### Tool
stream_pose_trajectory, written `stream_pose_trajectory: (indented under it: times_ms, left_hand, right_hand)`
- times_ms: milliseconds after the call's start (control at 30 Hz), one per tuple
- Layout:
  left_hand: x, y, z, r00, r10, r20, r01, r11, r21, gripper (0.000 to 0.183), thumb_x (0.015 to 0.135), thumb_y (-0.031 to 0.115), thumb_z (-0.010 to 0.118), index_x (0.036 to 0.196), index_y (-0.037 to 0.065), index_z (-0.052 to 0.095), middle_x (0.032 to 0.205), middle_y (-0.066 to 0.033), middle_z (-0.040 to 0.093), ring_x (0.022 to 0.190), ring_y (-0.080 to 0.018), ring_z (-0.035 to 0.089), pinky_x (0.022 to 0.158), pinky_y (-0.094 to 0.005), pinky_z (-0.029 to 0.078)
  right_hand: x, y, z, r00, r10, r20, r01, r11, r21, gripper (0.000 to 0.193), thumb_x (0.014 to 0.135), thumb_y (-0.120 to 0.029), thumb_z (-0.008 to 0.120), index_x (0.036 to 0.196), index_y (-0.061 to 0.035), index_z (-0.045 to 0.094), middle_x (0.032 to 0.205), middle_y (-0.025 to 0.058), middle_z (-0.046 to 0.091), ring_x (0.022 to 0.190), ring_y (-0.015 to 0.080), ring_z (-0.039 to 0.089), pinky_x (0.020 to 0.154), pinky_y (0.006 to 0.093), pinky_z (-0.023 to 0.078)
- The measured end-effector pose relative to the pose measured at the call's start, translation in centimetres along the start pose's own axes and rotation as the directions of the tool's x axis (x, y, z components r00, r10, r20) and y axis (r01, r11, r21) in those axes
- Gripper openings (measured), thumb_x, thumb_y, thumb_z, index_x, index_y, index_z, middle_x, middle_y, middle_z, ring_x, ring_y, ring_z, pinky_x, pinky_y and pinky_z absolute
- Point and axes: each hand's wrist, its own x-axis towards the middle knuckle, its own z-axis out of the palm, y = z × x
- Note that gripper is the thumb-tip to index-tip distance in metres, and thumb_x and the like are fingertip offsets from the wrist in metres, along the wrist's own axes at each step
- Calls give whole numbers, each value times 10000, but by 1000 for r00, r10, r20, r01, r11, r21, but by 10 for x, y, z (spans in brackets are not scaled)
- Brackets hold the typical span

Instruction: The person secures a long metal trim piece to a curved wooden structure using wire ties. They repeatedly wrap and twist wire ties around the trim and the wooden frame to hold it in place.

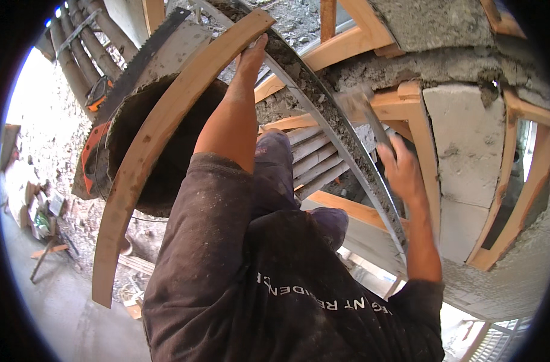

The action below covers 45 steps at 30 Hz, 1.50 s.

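Observation:
My left hand (252, 59), arm stretched forward, grips a long wooden plank (148, 142) close to its far end. From there the plank slants back toward the near left, over a dark bucket (157, 196). In my right hand (401, 166), fingers wrapped round the handle, is a hammer (376, 125); its head is smeared by motion. The hammer is over a wooden frame, beside a mortar-crusted metal rail (341, 142). A handsaw (143, 63) with an orange handle lies left of the plank, partly hidden by the bucket and board.
Wooden frames (429, 145) are set around pale blocks (465, 139) on the right. Far left, a tape measure (99, 93) lies by bundled poles (85, 45). Slats (314, 157) show below my legs. Wood scraps and rubble (37, 205) litter the ground at left.

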Motion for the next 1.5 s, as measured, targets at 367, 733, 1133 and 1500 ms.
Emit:
stream_pose_trajectory:
  times_ms: [367,733,1133,1500]
  left_hand:
    - [-10,8,1,999,11,-32,-11,1000,8,669,750,498,605,1248,74,464,1341,-151,383,1249,-286,335,1024,-346,253]
    - [-21,16,2,990,126,-59,-139,888,-439,653,772,521,563,1277,126,436,1347,-163,349,1234,-290,348,1000,-382,290]
    - [10,19,-3,982,108,-154,-183,742,-645,768,842,614,356,1355,50,270,1390,-165,260,1282,-289,260,1041,-377,226]
    - [5,8,3,998,-61,26,65,871,-487,867,808,691,301,1358,22,250,1378,-190,261,1266,-297,278,1029,-386,244]
  right_hand:
    - [127,-66,11,952,-41,302,196,842,-503,383,878,-390,443,1040,-49,512,911,249,597,899,426,547,778,500,417]
    - [131,-141,-28,993,-113,-29,92,910,-403,453,889,-422,448,1092,-23,520,874,187,616,846,283,592,727,407,453]
    - [116,-73,-26,954,36,296,173,743,-646,306,847,-278,528,922,11,463,795,265,578,792,426,557,689,469,432]
    - [132,-143,-51,915,-358,-184,273,887,-372,389,850,-385,532,830,3,522,711,129,579,650,254,568,614,417,425]
